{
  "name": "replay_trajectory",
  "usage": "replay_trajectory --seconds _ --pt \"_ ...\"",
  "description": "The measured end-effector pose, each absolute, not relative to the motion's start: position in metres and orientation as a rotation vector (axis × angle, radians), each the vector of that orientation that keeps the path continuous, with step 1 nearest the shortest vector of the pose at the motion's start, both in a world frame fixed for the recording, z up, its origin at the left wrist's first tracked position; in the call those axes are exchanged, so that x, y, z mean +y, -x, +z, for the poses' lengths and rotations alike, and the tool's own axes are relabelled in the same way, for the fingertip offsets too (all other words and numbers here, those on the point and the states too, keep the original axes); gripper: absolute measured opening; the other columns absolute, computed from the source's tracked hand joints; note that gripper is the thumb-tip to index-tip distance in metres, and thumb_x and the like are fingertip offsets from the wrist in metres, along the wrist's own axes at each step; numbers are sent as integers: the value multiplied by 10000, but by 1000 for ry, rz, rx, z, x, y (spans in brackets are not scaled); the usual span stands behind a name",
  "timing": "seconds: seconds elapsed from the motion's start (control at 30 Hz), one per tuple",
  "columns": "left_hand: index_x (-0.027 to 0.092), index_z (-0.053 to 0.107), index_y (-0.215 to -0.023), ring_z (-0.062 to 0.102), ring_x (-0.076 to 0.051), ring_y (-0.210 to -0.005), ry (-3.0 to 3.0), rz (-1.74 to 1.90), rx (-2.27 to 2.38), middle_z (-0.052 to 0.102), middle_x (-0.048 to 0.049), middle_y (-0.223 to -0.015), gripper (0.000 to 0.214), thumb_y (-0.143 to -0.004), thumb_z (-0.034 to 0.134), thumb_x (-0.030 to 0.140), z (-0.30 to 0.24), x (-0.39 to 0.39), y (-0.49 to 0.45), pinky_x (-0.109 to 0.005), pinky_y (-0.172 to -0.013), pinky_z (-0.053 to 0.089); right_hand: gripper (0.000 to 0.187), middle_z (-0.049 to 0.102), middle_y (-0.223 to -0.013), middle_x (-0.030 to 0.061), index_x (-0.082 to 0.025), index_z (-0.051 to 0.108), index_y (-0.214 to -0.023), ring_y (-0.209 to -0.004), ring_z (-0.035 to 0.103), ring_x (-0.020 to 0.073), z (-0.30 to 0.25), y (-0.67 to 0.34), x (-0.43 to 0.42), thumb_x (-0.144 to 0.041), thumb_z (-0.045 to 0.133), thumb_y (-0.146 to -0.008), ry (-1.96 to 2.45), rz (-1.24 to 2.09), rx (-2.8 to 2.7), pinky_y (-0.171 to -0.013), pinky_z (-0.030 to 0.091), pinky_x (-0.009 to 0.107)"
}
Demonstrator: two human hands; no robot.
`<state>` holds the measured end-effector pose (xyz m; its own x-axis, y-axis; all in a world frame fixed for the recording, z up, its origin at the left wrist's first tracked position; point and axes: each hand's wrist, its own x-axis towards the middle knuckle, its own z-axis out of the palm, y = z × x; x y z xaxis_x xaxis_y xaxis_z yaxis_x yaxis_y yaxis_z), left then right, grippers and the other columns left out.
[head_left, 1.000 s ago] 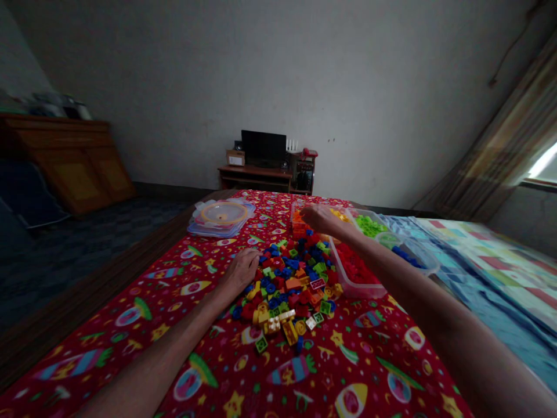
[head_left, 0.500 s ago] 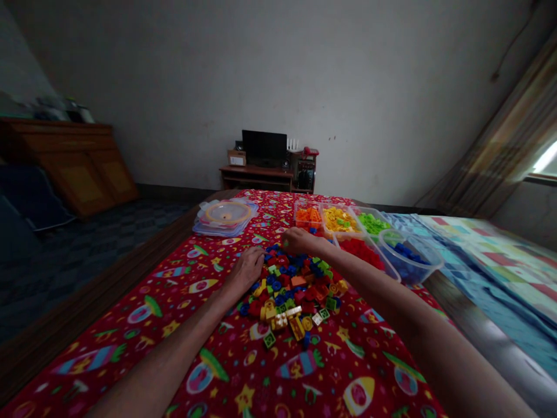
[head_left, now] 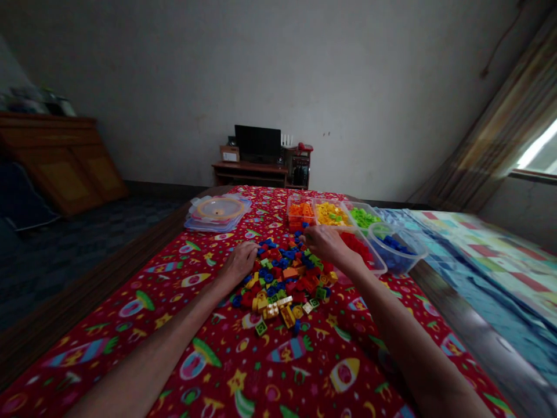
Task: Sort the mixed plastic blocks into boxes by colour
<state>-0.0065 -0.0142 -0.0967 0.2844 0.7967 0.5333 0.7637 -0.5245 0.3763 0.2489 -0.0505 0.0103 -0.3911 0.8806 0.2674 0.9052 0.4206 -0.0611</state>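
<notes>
Bricks [head_left: 289,270] of glossy plastic lie heaped in the middle of the table [head_left: 474,334], on a red cloth [head_left: 243,363] printed with rockets and stars. Red, blue, green, orange and yellow are mixed; some pieces are square and studded, others round like wheels. Yellow ones gather toward the near edge, where a lone green brick [head_left: 260,328] lies just apart. The left hand [head_left: 241,261] rests palm down at the heap's left side, fingers loosely bent; whether it holds anything cannot be told. The right hand [head_left: 324,242] is bent over the heap's far right side, a blue piece just beside its fingertips; its grip cannot be made out.

Toward the table's far right corner stand an orange-filled box [head_left: 300,198], a yellow-filled box [head_left: 334,228] and a green-filled box [head_left: 357,204], with a bowl [head_left: 399,267] of blue bricks nearer the right edge. The right hand and forearm hide part of the red-filled box [head_left: 379,269]. Lower layers of the heap are covered, and both forearms are cut off at the bottom of the view.
</notes>
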Motion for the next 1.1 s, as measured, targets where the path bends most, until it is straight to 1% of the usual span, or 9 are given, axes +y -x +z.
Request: replay_trajectory --seconds 0.13,0.27,0.37,0.47,0.6,0.73,0.83,0.97,1.1 --pt "184 659 -874 639 -206 -920 -2479 1077 1488 702 -86 -953 343 -868 336 298 -93 -16 5 -336 -876 507 233 649 -728 87 -127 676 -800 -588 500 120 15 -259 -61 -158 453 -862 1663 -178 -2501 -555 290 259" --pt "183 656 -875 650 -202 -888 -2500 1097 1485 708 -84 -922 352 -868 328 310 -96 -14 7 -326 -843 521 269 687 -796 67 -152 697 -911 -678 574 134 19 -263 -54 -77 469 -789 1566 -39 -2481 -590 345 240" --pt "167 655 -877 657 -207 -880 -2517 1136 1486 709 -97 -909 361 -864 329 319 -100 -11 8 -334 -830 528 313 707 -930 76 -172 697 -1008 -811 623 156 26 -278 -19 -145 435 -839 1604 -47 -2235 -676 414 238" --pt "167 655 -882 659 -206 -881 -2534 1163 1474 709 -98 -911 363 -868 329 324 -104 -8 10 -336 -826 530 338 677 -1099 114 -151 656 -1118 -1013 610 197 35 -305 30 -212 418 -885 1790 -227 -2047 -822 443 268" --pt "182 657 -865 656 -199 -868 -2520 1210 1475 705 -85 -896 359 -877 329 328 -108 -6 10 -327 -822 532 394 601 -1255 146 -135 579 -1244 -1154 555 221 38 -334 75 -270 497 -883 2053 -287 -2206 -915 441 286" --pt "179 657 -871 650 -201 -876 -2496 1244 1463 698 -88 -902 367 -886 328 339 -111 -5 10 -332 -842 527 344 632 -1215 145 -149 654 -1158 -1099 596 249 26 -341 89 -293 547 -865 2123 -248 -2337 -882 476 316" --pt "186 659 -853 650 -198 -865 -2498 1235 1461 696 -82 -896 352 -876 339 329 -111 -4 10 -324 -837 530 290 664 -1169 114 -182 694 -1098 -1051 623 233 17 -340 92 -249 562 -850 2142 -225 -2406 -851 488 287" --pt "198 658 -825 651 -194 -850 -2485 1285 1485 695 -74 -879 337 -864 346 320 -112 -2 9 -320 -830 534 293 676 -1146 105 -190 704 -1089 -1039 627 222 12 -340 93 -240 590 -824 2126 -229 -2420 -827 487 248" --pt "189 658 -834 653 -197 -845 -2497 1242 1487 694 -81 -878 356 -874 335 333 -111 -4 9 -321 -827 536 323 679 -1130 126 -174 685 -1129 -1027 631 217 15 -346 91 -224 518 -856 2109 -268 -2343 -820 480 248"
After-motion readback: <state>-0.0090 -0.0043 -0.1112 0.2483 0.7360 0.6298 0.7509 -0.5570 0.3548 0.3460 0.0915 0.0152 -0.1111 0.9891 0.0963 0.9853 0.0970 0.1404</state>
